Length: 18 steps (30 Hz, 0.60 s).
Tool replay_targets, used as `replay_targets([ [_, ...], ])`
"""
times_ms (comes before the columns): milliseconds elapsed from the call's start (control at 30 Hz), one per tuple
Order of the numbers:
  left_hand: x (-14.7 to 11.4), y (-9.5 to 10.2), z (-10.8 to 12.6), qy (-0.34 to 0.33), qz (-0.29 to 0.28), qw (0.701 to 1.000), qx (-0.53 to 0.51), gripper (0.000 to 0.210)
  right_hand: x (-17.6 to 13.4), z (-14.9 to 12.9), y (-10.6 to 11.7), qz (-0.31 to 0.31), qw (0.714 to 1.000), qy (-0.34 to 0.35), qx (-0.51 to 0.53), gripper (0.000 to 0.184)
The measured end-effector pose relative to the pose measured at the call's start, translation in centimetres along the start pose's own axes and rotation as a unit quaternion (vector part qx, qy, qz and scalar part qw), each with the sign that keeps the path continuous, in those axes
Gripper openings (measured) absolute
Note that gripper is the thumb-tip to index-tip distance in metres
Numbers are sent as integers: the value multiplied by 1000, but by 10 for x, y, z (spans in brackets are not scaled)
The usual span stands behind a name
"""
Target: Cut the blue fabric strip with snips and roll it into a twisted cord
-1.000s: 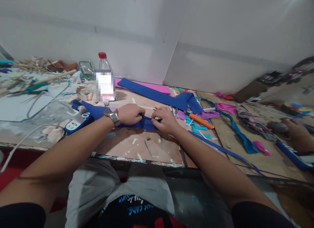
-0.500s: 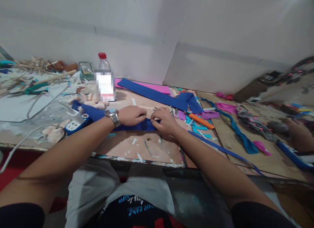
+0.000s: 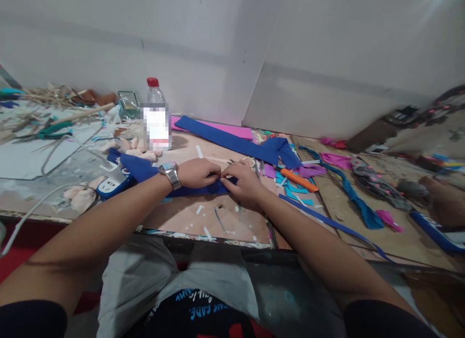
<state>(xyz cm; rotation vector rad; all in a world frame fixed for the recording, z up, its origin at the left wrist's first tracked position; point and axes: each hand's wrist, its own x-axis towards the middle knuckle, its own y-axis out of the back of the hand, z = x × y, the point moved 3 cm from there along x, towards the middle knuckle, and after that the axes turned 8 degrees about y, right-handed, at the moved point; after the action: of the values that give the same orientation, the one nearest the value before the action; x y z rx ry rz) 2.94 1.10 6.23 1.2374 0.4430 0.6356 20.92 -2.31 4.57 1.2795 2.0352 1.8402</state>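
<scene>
A strip of blue fabric lies across the worktop under both my hands. My left hand, with a metal watch at the wrist, has its thumb and fingers closed on the strip's upper edge. Opposite it, fingertips almost touching, my right hand pinches the same fabric. The strip's left end runs under my left forearm. Farther back lies a second, longer blue fabric piece, partly over a pink piece. Scissor tips seem to poke out just behind my right hand.
An orange utility knife rests on scraps to the right. At the left are a power strip with a white cable and green-handled pliers. A red-capped bottle stands behind a blurred screen. Another person's hand is far right.
My hands have drawn together, so the fingertips now nearly meet on the blue fabric. The left hand shifted slightly right.
</scene>
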Motion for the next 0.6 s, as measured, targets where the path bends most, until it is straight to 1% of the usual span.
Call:
replay_targets([
  [200, 1, -2, 0, 6, -14, 1000, 17, 30, 0, 2, 2, 11, 1000, 2, -13, 8],
  [433, 1, 2, -4, 33, 1, 999, 32, 32, 1, 3, 5, 14, 1000, -16, -13, 8],
  [600, 1, 1, -4, 29, 0, 999, 23, 31, 1, 2, 5, 13, 1000, -17, -12, 9],
])
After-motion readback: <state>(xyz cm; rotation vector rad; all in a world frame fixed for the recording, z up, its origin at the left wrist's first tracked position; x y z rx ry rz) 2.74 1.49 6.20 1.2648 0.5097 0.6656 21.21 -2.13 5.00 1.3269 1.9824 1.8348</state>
